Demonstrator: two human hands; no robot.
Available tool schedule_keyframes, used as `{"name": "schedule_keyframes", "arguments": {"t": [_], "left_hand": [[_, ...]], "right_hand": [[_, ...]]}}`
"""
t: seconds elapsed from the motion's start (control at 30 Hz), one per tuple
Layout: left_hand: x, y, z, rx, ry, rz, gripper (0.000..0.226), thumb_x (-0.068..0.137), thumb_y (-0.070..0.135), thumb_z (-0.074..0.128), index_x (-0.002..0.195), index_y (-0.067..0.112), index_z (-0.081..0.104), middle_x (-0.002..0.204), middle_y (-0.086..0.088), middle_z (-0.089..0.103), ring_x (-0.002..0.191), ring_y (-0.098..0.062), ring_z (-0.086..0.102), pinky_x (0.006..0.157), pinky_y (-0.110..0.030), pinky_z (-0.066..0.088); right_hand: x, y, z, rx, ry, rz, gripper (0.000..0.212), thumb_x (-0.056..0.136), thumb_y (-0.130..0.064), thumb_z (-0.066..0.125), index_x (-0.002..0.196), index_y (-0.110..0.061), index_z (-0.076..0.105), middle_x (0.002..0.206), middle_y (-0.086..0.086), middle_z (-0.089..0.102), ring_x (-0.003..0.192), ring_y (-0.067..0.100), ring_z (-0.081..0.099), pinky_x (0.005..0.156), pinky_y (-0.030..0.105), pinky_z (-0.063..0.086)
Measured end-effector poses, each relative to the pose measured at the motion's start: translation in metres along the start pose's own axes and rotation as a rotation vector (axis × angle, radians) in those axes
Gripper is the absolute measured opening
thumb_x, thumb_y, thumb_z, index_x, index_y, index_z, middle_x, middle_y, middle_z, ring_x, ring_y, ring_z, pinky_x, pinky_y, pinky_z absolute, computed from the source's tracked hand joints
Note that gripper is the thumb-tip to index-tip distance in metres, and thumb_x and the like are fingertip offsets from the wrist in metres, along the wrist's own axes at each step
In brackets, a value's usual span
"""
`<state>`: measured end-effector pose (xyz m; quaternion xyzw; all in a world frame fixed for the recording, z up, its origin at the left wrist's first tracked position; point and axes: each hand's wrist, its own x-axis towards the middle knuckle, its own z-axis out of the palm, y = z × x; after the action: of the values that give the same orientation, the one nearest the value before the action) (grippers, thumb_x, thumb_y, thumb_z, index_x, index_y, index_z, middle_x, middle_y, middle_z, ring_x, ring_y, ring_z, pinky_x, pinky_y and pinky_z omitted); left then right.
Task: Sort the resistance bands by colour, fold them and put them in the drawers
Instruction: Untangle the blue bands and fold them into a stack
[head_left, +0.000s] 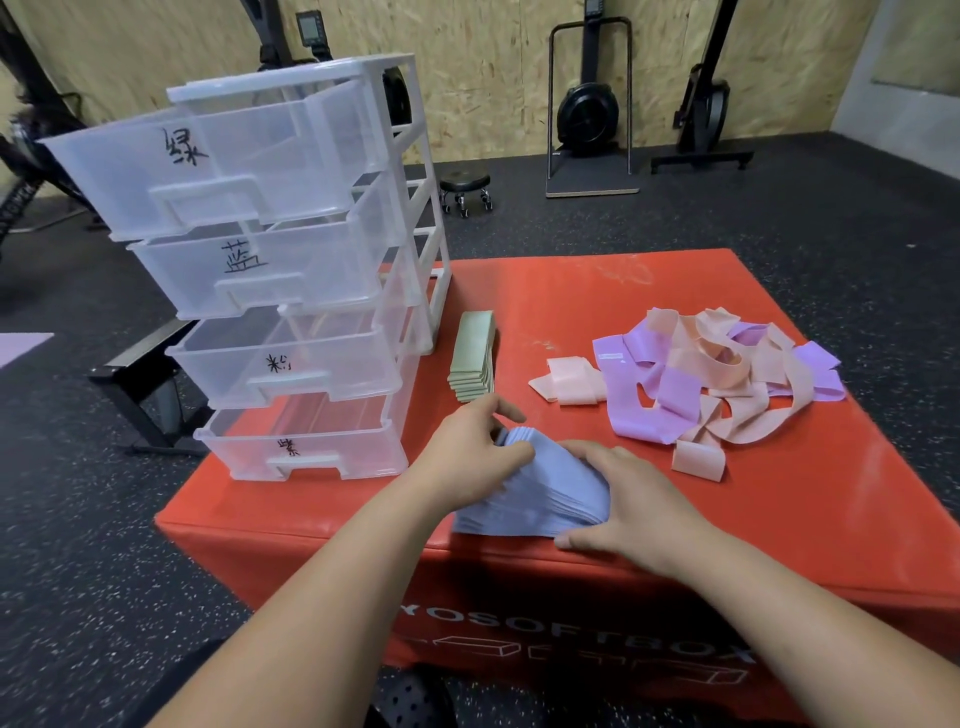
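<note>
My left grip (475, 447) and right grip (618, 499) are both on the stack of blue bands (540, 493), which lies between them at the near edge of the red box (779, 519). The left grip's fingers are curled over the stack's far left corner and pinch the layered edges there. The right grip closes over the stack's right end, with fingers curved across the top and the thumb against the near edge. The stack fans out a little under them.

Just right of the right grip, and slightly farther away, one folded pink piece (696, 460) lies by itself. Beyond it is a loose tangled pile of pink and purple bands (727, 379), with a folded pink band (569, 382) touching the pile's left side.

Just past my left grip lies a neat stack of green bands (471, 358), its long side pointing away from me.

To the left of that grip the clear drawer unit (291, 270) stands on the box's left corner. All four drawers are pulled out towards me, and each front has a handwritten black character on it. I cannot see any bands in them.

Far beyond both grips, on the dark speckled floor (779, 218), there is a small wheeled stool (465, 189) and a black exercise machine (589, 109) standing against the chipboard wall (493, 62).
</note>
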<state>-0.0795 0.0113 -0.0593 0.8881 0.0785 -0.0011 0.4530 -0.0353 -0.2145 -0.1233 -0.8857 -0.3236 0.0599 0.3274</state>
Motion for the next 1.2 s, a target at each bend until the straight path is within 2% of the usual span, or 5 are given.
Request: {"name": "schedule_keyframes", "arguments": {"t": [0.33,0.67,0.93,1.07,1.2], "left_hand": [[-0.004,0.009,-0.009,-0.269,0.006,0.038,0.029,0.086,0.009,0.069,0.114,0.019,0.069,0.074,0.000,0.057,0.067,-0.015,0.062,0.074,-0.044,0.068],[-0.014,-0.008,-0.038,-0.323,0.156,-0.075,0.019,0.090,0.009,0.069,0.108,0.014,0.069,0.094,-0.013,0.062,0.076,-0.018,0.059,0.061,-0.026,0.058],[-0.027,-0.038,-0.051,-0.304,0.303,-0.224,0.013,0.091,0.011,0.064,0.103,0.009,0.070,0.084,-0.005,0.067,0.069,-0.018,0.059,0.065,-0.033,0.060],[-0.033,-0.054,-0.046,-0.234,0.310,-0.256,0.011,0.087,0.017,0.065,0.098,0.015,0.068,0.082,-0.010,0.071,0.059,-0.015,0.055,0.055,-0.030,0.051],[-0.037,-0.069,-0.035,0.127,0.259,-0.216,0.016,0.092,0.027,0.065,0.108,0.024,0.062,0.087,-0.005,0.070,0.067,-0.017,0.056,0.064,-0.031,0.041]], "right_hand": [[0.005,-0.003,0.003,0.047,0.007,-0.023,0.103,0.059,-0.057,0.090,0.146,-0.060,0.035,0.125,-0.026,0.063,0.113,0.000,0.060,0.091,0.032,0.054],[0.010,0.001,0.003,0.131,0.032,0.011,0.103,0.060,-0.049,0.094,0.148,-0.052,0.041,0.118,-0.025,0.065,0.110,-0.007,0.060,0.103,0.028,0.050],[0.014,-0.001,0.014,0.091,0.021,0.008,0.094,0.060,-0.052,0.089,0.144,-0.051,0.046,0.120,-0.027,0.065,0.111,-0.004,0.062,0.106,0.032,0.050],[0.015,-0.001,0.017,0.046,0.026,-0.004,0.090,0.060,-0.057,0.085,0.141,-0.055,0.046,0.119,-0.026,0.065,0.111,-0.006,0.060,0.105,0.031,0.049],[0.016,0.000,0.015,-0.028,0.012,-0.014,0.086,0.061,-0.066,0.078,0.140,-0.060,0.044,0.119,-0.021,0.062,0.111,-0.001,0.060,0.105,0.033,0.049]]}}
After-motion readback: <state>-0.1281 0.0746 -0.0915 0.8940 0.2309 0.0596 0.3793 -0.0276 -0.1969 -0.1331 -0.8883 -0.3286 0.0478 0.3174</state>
